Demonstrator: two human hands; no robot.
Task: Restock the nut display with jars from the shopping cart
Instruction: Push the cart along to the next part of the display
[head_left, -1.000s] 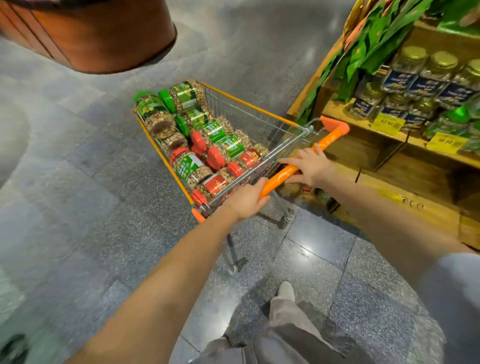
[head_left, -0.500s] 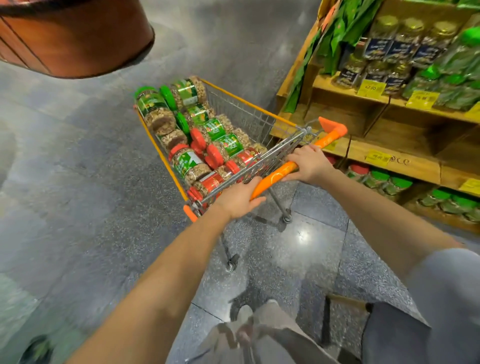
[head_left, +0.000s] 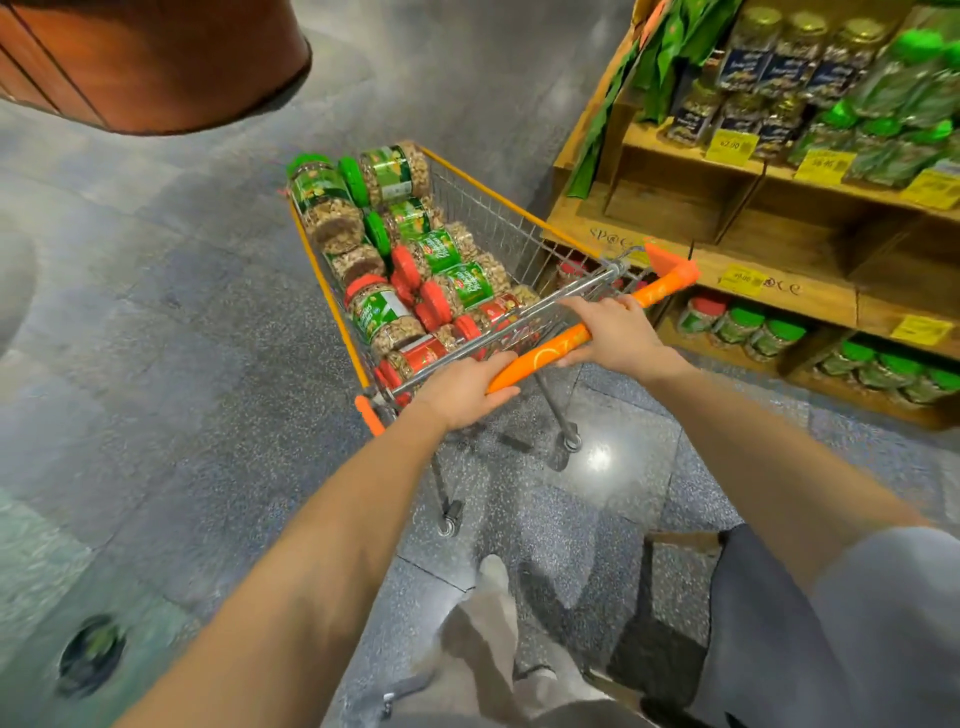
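Observation:
A wire shopping cart with orange trim stands in front of me, filled with several nut jars lying on their sides, some with green lids and some with red lids. My left hand grips the left part of the orange handle. My right hand grips the same handle further right. The wooden nut display rises just right of the cart, with jars on its upper and bottom shelves.
A round brown wooden stand sits at the top left. Yellow price tags line the shelf edges. Grey speckled floor tiles stretch to the left. My legs and a light shoe show below.
The cart has rolled forward along the display, and more of the lower shelves with green-lidded jars has come into view. Both hands keep their hold on the handle.

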